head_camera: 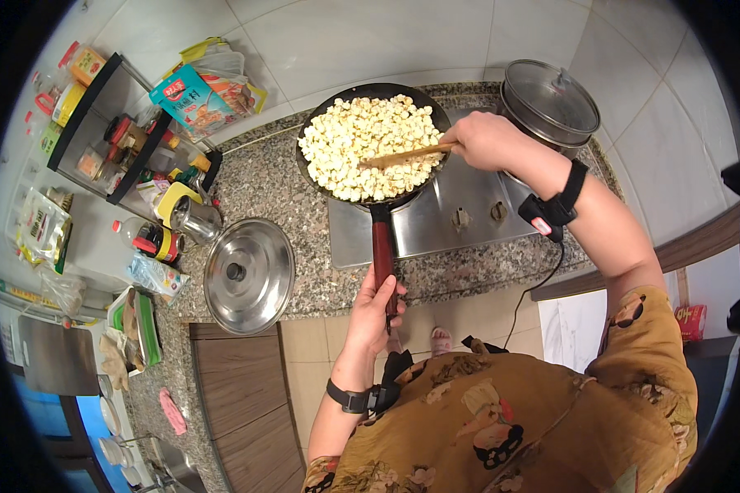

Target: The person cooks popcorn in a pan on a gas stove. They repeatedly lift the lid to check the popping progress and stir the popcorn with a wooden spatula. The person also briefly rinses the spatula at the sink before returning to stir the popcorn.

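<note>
A dark frying pan [376,88] sits on the left burner of a stainless steel gas hob [431,228], filled nearly to its rim with popped popcorn [357,138]. My left hand [370,305] is wrapped around the pan's dark red handle [382,246], below the hob's front edge. From the right, my right hand [478,140] grips a wooden spatula [407,155] whose flat end lies in the popcorn near the pan's middle. The spatula's upper end is hidden in my fist. The burner under the pan is mostly covered.
A steel pot with a glass lid [552,95] stands on the right burner. Left of the hob, a steel lid [250,277] reaches the counter edge. Jars and bottles fill a black rack [86,111]; a glass jug [194,219] stands nearby. A cable [533,286] hangs from my right wrist.
</note>
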Available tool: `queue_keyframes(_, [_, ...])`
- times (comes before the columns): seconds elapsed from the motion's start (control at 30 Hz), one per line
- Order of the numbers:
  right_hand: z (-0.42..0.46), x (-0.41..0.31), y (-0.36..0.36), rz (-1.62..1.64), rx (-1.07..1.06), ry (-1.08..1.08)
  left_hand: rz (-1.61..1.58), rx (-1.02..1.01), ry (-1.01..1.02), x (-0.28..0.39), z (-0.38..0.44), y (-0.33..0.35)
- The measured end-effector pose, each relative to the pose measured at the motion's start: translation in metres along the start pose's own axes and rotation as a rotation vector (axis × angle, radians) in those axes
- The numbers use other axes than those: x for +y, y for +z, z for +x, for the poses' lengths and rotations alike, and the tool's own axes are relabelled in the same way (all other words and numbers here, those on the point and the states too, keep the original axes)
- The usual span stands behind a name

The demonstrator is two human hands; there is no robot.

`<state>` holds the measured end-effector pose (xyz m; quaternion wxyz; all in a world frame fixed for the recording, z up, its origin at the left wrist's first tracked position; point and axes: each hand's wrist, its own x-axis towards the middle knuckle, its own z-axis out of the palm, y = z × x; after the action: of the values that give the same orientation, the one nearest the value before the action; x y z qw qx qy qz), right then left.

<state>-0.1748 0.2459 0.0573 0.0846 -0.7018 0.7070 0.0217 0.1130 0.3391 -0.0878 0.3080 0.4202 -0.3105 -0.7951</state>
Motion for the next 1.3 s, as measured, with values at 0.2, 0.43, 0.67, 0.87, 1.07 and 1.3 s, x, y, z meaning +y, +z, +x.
queue_keyframes(0.2, [0.010,0.013,-0.026,0.117,0.047,0.001,0.042,0.001,0.002,0.000,-0.001,-0.004])
queue_keyframes(0.43, [0.065,-0.018,-0.017,-0.206,0.285,-0.039,0.026,0.003,0.005,-0.005,0.001,-0.003])
queue_keyframes(0.67, [0.055,-0.004,0.007,-0.217,0.280,-0.139,-0.010,-0.014,0.023,-0.003,0.001,-0.004])
queue_keyframes(0.87, [0.018,-0.026,-0.041,-0.314,0.360,-0.182,-0.027,-0.008,0.025,-0.005,0.001,-0.003])
queue_keyframes(1.07, [0.055,-0.067,-0.023,-0.369,0.553,-0.407,-0.025,0.003,0.036,-0.008,0.000,-0.001])
queue_keyframes(1.3, [0.081,-0.049,-0.005,-0.444,0.449,-0.355,-0.025,-0.003,0.036,-0.007,0.000,0.000])
